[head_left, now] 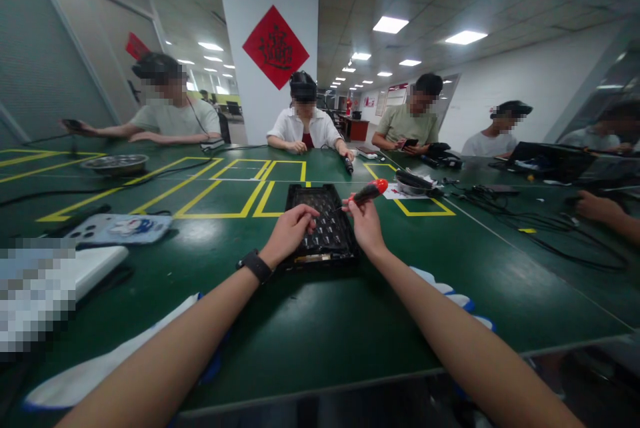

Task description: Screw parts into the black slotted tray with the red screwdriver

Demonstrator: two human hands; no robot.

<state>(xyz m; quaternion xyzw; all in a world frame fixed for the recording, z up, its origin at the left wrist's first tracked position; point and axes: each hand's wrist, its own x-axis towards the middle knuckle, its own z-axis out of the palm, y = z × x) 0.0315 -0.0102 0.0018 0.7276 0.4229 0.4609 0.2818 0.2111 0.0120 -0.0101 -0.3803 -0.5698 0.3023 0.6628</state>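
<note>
Bench work seen from the wearer's head. A black, shallow case (346, 259) lay on the green table (280, 328), directly in front of the wearer and between the two hands; rows of small, bright pieces (326, 229) were visible inside it. The right hand (367, 223) gripped a screwdriver (371, 192) with a red-and-black handle, its fingers closed near the front of the handle. The butt pointed up and to the right, and the thin shaft ran leftward over the right side of the case. The left hand (291, 231), with a black band (256, 267) at its wrist, was at the left side of the case, its fingers bent over the interior; whether they pinched anything could not be told.

A white glove with blue edging (115, 351) lay partly under the left forearm, and white-and-blue glove fingers (459, 300) showed beyond the right forearm. To the left lay a phone in a patterned case (123, 228), with a metal bowl (116, 165) farther back. Yellow tape (250, 198) marked rectangles on the surface. Black cables (537, 225) lay at right. Across the table sat a person in a white shirt (285, 125), one hand at a dark tool (349, 165).
</note>
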